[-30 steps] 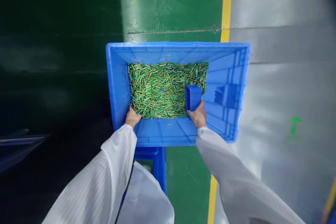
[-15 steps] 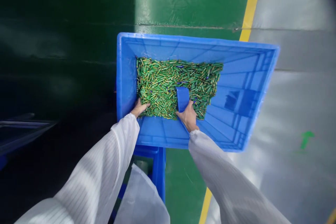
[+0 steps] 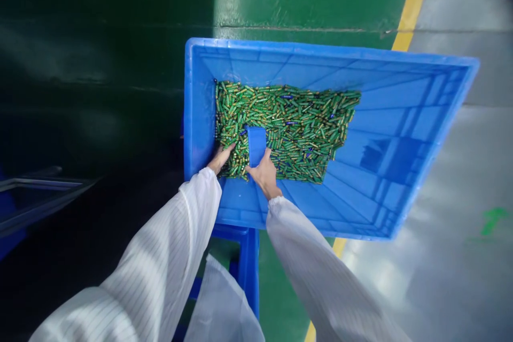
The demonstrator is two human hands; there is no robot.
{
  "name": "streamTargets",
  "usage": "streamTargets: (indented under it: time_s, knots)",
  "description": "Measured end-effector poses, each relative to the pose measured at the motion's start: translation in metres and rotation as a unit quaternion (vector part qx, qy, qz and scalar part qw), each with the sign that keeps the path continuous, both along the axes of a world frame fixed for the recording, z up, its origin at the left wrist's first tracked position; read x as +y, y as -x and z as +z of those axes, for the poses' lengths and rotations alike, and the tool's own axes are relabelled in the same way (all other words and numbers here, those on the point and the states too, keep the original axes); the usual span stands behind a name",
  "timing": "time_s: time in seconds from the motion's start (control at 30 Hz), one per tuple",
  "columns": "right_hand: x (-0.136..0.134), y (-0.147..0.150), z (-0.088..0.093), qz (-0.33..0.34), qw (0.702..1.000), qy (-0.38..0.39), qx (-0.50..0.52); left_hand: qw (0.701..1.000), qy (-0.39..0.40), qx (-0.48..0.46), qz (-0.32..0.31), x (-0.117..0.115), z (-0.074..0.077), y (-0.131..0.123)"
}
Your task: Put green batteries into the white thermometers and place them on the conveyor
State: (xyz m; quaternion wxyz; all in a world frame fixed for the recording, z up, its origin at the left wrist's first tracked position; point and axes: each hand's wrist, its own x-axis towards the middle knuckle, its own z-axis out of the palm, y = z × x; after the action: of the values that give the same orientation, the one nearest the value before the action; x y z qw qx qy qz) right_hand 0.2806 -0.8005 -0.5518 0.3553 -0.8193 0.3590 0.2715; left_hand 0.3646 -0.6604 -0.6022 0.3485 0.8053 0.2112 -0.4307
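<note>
A heap of several green cylindrical batteries [image 3: 292, 128] with gold ends, a few of them blue, lies on the floor of a blue plastic crate [image 3: 320, 49]. My right hand [image 3: 262, 173] grips a flat blue plastic piece [image 3: 256, 145], which stands in the near part of the heap. My left hand [image 3: 220, 159] rests at the heap's near left corner, its fingers reaching in among the batteries with none visibly held. The batteries under the blue piece and both hands are hidden.
Below the crate's near edge stands a blue plastic stand or stacked crate [image 3: 248, 272]. My white striped sleeves [image 3: 160, 246] cross the lower view. Around the crate lie a green floor, a yellow line [image 3: 412, 5] and a grey surface on the right.
My right hand and the blue piece have moved left across the heap, closer to my left hand. The crate now appears larger and tilted, with the view shifted.
</note>
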Motion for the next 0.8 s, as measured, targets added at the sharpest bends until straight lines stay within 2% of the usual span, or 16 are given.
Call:
streamTargets:
  time_s: [0.2, 0.4, 0.6, 0.8]
  knots:
    - [0.007, 0.004, -0.004, -0.039, 0.998, -0.038, -0.01, 0.999, -0.036, 0.011, -0.004, -0.013, 0.01, 0.012]
    - [-0.007, 0.011, -0.016, -0.088, 0.99, -0.111, -0.017, 0.997, -0.073, -0.023, -0.031, -0.038, 0.022, 0.029]
    - [-0.021, 0.017, -0.035, -0.162, 0.955, -0.244, -0.041, 0.991, -0.076, -0.077, -0.084, -0.059, 0.04, 0.041]
    - [-0.026, 0.024, -0.044, -0.224, 0.918, -0.324, -0.046, 0.98, -0.018, -0.124, -0.157, -0.073, 0.064, 0.057]
